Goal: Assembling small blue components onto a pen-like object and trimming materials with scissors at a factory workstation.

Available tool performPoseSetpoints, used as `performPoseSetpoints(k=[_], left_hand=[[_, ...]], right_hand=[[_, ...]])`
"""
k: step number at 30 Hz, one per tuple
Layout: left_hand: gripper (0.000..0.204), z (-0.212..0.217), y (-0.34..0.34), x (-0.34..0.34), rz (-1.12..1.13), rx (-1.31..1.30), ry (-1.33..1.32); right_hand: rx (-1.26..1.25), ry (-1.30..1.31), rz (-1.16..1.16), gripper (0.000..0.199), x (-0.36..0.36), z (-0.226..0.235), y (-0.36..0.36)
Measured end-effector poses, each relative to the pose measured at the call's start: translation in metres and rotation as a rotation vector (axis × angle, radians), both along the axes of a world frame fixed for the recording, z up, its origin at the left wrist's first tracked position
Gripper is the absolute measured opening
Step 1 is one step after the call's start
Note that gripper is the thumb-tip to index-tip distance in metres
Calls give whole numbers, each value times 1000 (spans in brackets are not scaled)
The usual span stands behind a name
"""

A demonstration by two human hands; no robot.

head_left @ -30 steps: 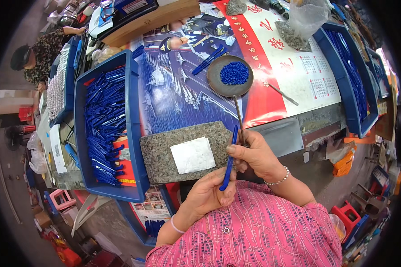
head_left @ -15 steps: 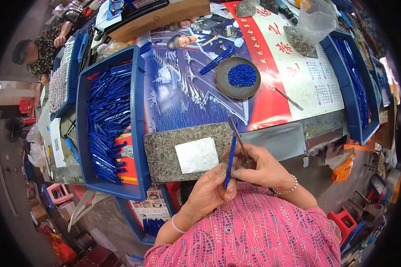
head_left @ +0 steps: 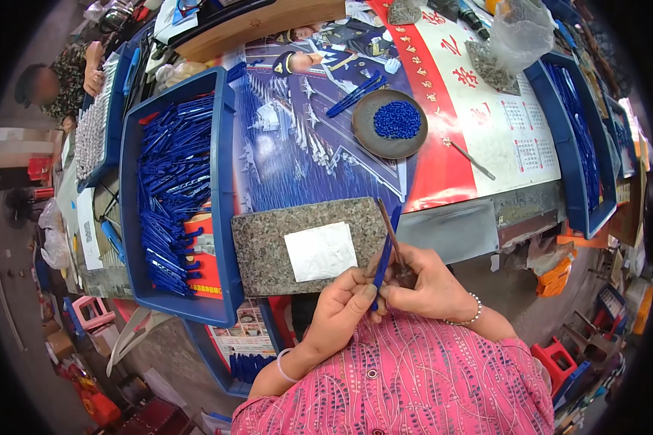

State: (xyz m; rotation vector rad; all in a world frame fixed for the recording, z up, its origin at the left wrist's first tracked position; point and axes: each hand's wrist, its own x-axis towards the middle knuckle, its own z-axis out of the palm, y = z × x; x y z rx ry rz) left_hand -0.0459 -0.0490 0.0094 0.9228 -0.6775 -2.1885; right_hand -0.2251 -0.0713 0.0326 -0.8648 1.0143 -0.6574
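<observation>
One blue stick (head_left: 383, 264), pointing away, slanting right, hands (head_left: 345, 301) pinching it and brown rod (head_left: 384, 215)

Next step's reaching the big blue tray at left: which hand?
Probably the left hand: it is nearer the blue tray, though holding a blue stick; the right hand, farther, holds a thin rod.

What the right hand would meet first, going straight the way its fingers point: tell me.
Most likely the blue pen-shaped stick held by the left hand, since the right hand points leftward at it; the gap, if any, is hard to judge in depth.
</observation>
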Motion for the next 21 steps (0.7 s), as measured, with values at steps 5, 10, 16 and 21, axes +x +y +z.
performPoseSetpoints(k=[5, 10, 16, 21], left_hand=[[21, 22, -4, 2, -66, -98, -107], [20, 21, -3, 5, -172, -34, -46], [19, 18, -3, 1, -162, 39, -47], [28, -9, -7, 7, -160, 426, 443]], right_hand=[[1, -32, -72, 18, 0, -1, 3], [-90, -20, -68, 19, -2, -12, 15], [-135, 82, -93, 22, -3, -17, 18], [221, -131, -175, 20, -2, -11, 4]])
